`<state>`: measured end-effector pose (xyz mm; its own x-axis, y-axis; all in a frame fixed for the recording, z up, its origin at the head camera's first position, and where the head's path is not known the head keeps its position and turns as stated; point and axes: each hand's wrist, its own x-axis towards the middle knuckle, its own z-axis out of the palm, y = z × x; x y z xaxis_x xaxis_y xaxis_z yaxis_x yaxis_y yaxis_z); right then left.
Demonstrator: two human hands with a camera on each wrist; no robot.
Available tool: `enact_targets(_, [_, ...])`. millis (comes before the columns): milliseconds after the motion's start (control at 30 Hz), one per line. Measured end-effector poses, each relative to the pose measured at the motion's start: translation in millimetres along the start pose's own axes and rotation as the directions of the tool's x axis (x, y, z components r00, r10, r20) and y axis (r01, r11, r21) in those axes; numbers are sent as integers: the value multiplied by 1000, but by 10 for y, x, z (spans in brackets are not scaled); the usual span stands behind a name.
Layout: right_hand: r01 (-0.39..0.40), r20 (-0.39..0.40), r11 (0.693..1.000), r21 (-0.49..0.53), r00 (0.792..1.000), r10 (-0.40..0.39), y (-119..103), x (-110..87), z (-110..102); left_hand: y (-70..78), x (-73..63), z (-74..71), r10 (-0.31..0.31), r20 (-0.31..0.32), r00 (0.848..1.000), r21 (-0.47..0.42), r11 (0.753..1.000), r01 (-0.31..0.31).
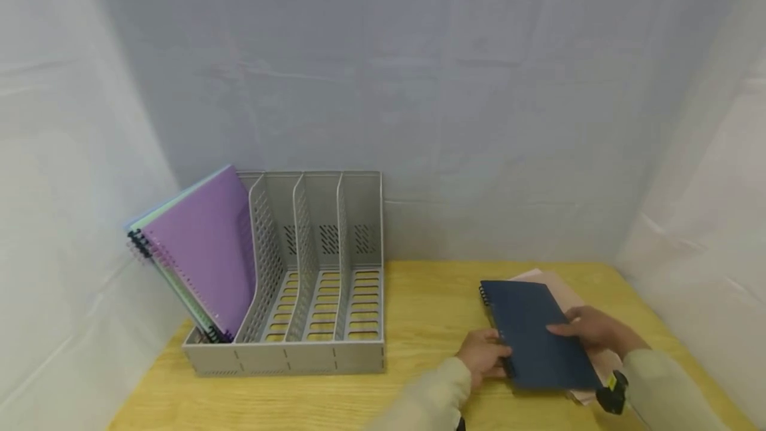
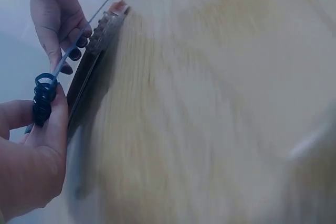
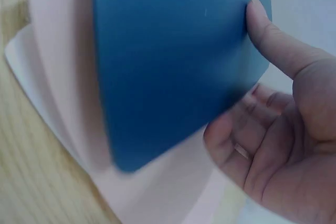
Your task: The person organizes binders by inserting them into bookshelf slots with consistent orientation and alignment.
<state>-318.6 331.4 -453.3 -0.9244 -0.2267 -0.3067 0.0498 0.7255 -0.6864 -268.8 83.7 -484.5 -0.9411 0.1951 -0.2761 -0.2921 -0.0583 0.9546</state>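
A dark blue spiral notebook (image 1: pixel 541 334) is held above a small pile at the right of the table. My left hand (image 1: pixel 483 354) pinches its coiled edge; in the left wrist view the black coil (image 2: pixel 43 100) sits between thumb and fingers. My right hand (image 1: pixel 592 330) grips the opposite edge, thumb on the cover (image 3: pixel 178 61) and fingers curled underneath. Below the notebook, pale pink notebooks (image 1: pixel 559 291) lie on the table, their edges fanned out past it.
A grey file rack (image 1: pixel 284 358) with several slots stands at the left. Its leftmost slot holds leaning spiral notebooks, a purple one (image 1: pixel 206 245) in front. White sheeting (image 1: pixel 419 85) encloses the back and sides of the wooden table (image 1: pixel 431 298).
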Motion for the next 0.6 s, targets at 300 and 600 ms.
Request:
enact_targets(300, [95, 113, 962, 255, 985, -128, 59, 14, 96, 83, -109, -322, -18, 85, 996, 82, 997, 11])
enact_targets(600, [220, 164, 919, 329, 945, -284, -87, -8, 149, 273, -201, -662, 16, 193, 981, 149, 988, -46])
